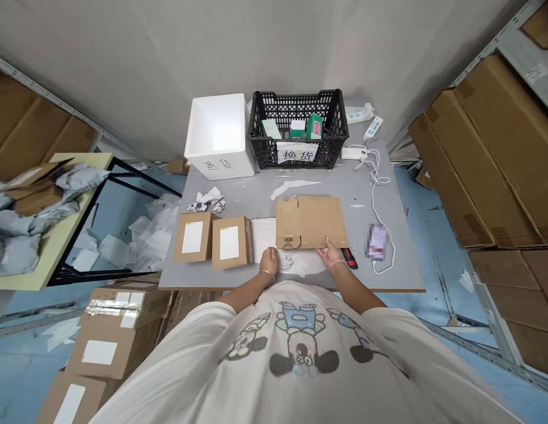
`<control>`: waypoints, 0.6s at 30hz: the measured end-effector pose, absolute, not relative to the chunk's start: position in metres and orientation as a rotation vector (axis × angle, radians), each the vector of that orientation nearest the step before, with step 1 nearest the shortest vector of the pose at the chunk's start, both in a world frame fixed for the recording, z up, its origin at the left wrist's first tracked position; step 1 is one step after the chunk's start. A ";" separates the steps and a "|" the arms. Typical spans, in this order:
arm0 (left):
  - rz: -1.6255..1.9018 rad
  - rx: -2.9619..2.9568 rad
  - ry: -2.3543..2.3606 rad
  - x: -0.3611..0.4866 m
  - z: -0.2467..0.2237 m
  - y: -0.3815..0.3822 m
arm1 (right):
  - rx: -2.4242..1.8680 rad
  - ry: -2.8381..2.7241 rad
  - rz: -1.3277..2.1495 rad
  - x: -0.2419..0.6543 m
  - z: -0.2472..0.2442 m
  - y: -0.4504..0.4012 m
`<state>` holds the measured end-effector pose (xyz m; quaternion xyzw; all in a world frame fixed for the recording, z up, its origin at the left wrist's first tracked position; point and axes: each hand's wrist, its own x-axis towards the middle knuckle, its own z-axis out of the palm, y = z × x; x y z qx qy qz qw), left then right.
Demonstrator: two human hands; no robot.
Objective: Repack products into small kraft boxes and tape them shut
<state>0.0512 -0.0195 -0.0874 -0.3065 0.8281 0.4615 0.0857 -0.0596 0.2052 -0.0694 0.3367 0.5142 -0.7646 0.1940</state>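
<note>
A flattened cardboard box [322, 221] with a barcode at its lower left corner lies before me at the front of the table. My right hand [330, 255] grips its near edge, thumb on top. Close to its lower left corner is my left hand [268, 262], fingers curled closed; what they hold, if anything, is hidden. Beside that hand is a flat white packet or sheet [263, 232]. Crumpled paper scraps [296, 265] lie between my hands. A red and black cutter-like tool [349, 258] rests just right of my right hand.
Two labelled cartons, one [192, 238] beside the other [230, 242], stand on the left. Behind are a white foam box [218, 135] and a black crate [296, 154] holding small boxes. A phone [378, 242] with a cable lies right. Stacked cartons [108, 347] stand on the floor.
</note>
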 end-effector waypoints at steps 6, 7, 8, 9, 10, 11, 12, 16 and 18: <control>0.601 0.223 2.652 0.062 -0.091 0.023 | 0.855 1.490 -2.114 -0.061 -0.065 0.215; 0.540 0.260 2.633 0.060 -0.093 0.028 | 0.862 1.476 -2.111 -0.060 -0.065 0.216; 0.500 0.274 2.625 0.058 -0.095 0.031 | 0.873 1.461 -2.109 -0.059 -0.065 0.217; 0.477 0.278 2.628 0.056 -0.097 0.033 | 0.883 1.450 -2.108 -0.059 -0.066 0.218; 0.467 0.282 2.637 0.054 -0.099 0.034 | 0.888 1.445 -2.106 -0.059 -0.067 0.220; 0.463 0.283 2.647 0.054 -0.100 0.034 | 0.885 1.450 -2.102 -0.059 -0.067 0.221; 0.463 0.282 2.657 0.054 -0.101 0.034 | 0.873 1.461 -2.095 -0.060 -0.068 0.222; 0.451 0.256 2.665 0.055 -0.099 0.035 | 0.818 1.481 -2.074 -0.066 -0.068 0.223; 0.425 0.244 2.659 0.053 -0.098 0.036 | 0.797 1.463 -2.080 -0.069 -0.066 0.220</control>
